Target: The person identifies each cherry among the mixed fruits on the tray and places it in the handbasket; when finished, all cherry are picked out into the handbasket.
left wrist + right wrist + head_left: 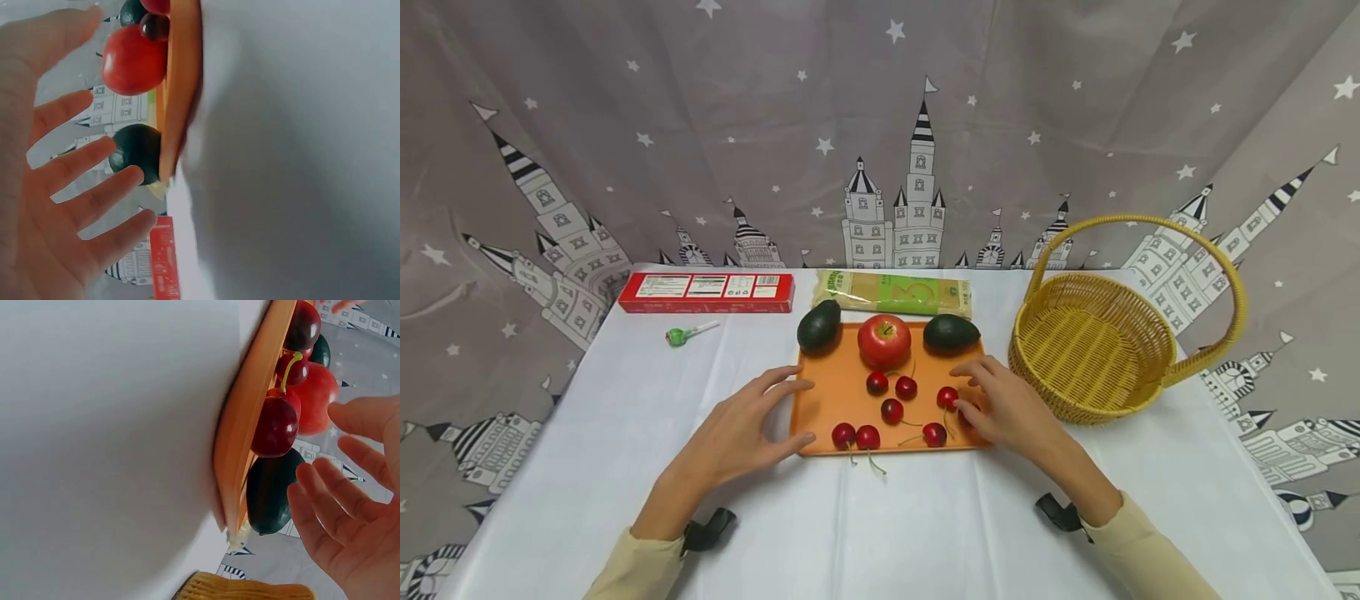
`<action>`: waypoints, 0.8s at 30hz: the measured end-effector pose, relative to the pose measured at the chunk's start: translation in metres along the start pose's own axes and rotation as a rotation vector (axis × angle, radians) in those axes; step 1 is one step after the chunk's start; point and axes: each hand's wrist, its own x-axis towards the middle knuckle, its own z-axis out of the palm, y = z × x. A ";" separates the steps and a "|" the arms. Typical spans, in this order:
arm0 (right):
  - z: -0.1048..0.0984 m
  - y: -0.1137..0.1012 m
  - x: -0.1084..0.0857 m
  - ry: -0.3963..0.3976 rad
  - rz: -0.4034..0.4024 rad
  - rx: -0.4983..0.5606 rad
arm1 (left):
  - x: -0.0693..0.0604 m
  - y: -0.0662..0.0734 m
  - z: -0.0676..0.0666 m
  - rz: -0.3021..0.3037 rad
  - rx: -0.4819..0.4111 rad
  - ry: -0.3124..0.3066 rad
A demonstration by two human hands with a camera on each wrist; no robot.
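Observation:
An orange tray (827,398) lies between both hands. On it are a red apple (884,343), several dark red cherries (892,411) with stems, and two dark green avocados, one at the far left corner (819,327) and one at the far right (951,334). My left hand (741,429) spreads its fingers at the tray's left edge and holds nothing; contact with the rim is unclear. My right hand (1007,407) hovers over the right edge, fingers loosely bent, nearest a cherry (947,397). In the right wrist view its palm (356,544) holds nothing.
A yellow wicker basket (1093,400) with a tall handle stands right of the tray. Behind the tray lies a packet of noodles (891,292). At the back left are a red box (706,293) and a green lollipop (677,337). A castle-print curtain hangs behind the table.

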 end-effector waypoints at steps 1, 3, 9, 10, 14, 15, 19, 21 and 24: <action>0.000 0.001 -0.001 -0.004 0.001 -0.007 | -0.001 -0.002 0.001 -0.003 -0.005 -0.005; 0.000 0.004 -0.005 -0.013 0.000 -0.022 | -0.002 -0.004 0.003 -0.008 -0.015 -0.016; 0.001 0.009 -0.010 -0.054 -0.002 -0.027 | -0.003 -0.010 0.009 -0.017 -0.024 -0.054; 0.002 0.010 -0.010 -0.062 -0.001 -0.022 | -0.004 -0.011 0.010 -0.016 -0.022 -0.056; 0.005 0.011 -0.012 -0.085 -0.012 -0.020 | -0.005 -0.014 0.013 -0.016 -0.009 -0.066; 0.005 0.012 -0.012 -0.089 -0.014 -0.022 | -0.006 -0.015 0.013 -0.014 -0.002 -0.067; 0.007 0.012 -0.013 -0.098 -0.022 -0.034 | -0.007 -0.017 0.014 -0.011 0.026 -0.074; 0.007 0.013 -0.014 -0.099 -0.022 -0.038 | -0.007 -0.018 0.014 -0.007 0.035 -0.075; 0.007 0.013 -0.014 -0.101 -0.024 -0.041 | -0.008 -0.019 0.015 -0.011 0.041 -0.075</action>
